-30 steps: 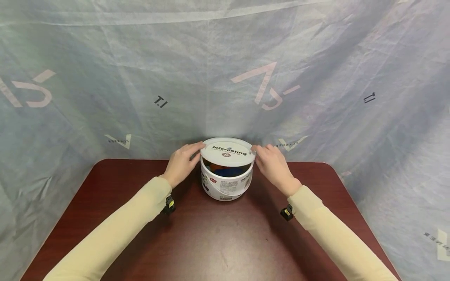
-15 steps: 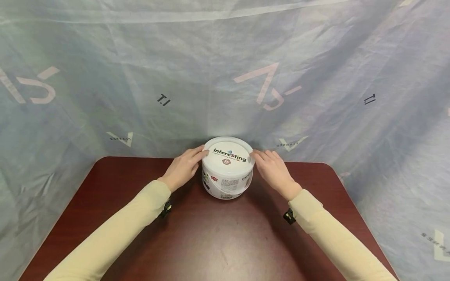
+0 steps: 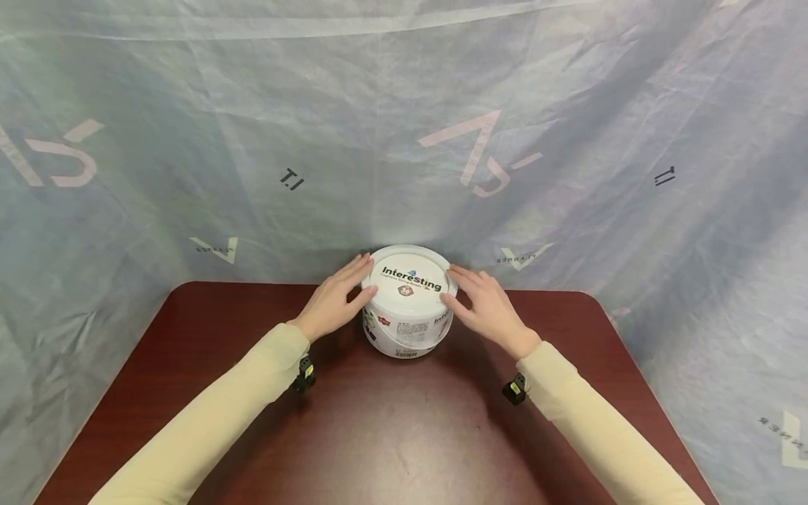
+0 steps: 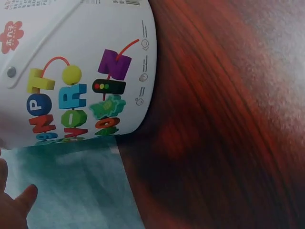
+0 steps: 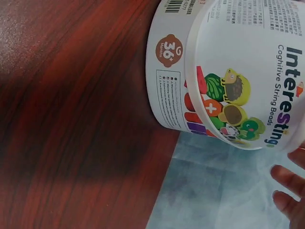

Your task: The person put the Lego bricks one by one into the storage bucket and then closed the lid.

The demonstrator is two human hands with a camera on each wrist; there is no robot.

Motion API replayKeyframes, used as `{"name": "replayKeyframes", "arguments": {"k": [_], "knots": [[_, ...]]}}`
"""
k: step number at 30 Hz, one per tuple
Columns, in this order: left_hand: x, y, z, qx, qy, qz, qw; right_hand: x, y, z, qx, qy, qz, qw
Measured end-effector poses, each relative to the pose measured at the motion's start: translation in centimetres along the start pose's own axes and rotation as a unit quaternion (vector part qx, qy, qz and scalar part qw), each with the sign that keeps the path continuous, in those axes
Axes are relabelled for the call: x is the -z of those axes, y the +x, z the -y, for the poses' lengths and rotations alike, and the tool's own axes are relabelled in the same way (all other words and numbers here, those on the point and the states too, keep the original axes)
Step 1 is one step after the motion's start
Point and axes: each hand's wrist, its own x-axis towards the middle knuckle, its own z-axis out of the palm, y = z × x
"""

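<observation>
A white round bucket [image 3: 385, 337] stands upright at the far middle of the table. Its white lid [image 3: 404, 298], printed "Interesting", sits level on top and hides the inside. My left hand [image 3: 331, 301] touches the lid's left edge, fingers extended and thumb on the near rim. On the opposite edge my right hand [image 3: 489, 308] lies the same way. Colourful string-bead pictures cover the bucket's side [image 4: 76, 95] in the left wrist view. In the right wrist view, the white handle [image 5: 199, 90] hangs down against the printed wall, with a few of my fingertips [image 5: 286, 179] near the top.
The dark red wooden table [image 3: 391, 435] extends toward me from the bucket. A grey printed cloth [image 3: 328, 126] hangs right behind the table's far edge and along both sides. Black wrist cameras [image 3: 516, 389] sit under my cream sleeves [image 3: 593, 414].
The lid was tilted with a gap at the front showing coloured contents; it has come down level over the bucket. Both thumbs have since moved onto the lid's near rim.
</observation>
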Motion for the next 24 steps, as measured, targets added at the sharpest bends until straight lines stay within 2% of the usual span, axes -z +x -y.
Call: {"name": "replayKeyframes", "arguments": {"k": [5,9,19,24], "knots": [[-0.9,-0.6,0.5,0.014,-0.038,-0.01,0.9991,-0.2,-0.1,0.4,-0.011,0.005,-0.003,1.0],[-1.4,-1.1,0.5,0.029,-0.051,-0.026,0.9979,-0.5,-0.3,0.6,-0.019,0.007,0.001,1.0],[-1.8,-1.3,0.4,0.026,-0.027,-0.059,0.9975,-0.2,-0.2,0.9,-0.001,-0.01,-0.005,1.0],[-1.6,-1.0,-0.1,0.012,0.015,-0.046,0.9988,0.4,-0.2,0.7,0.0,-0.016,0.008,1.0]]}}
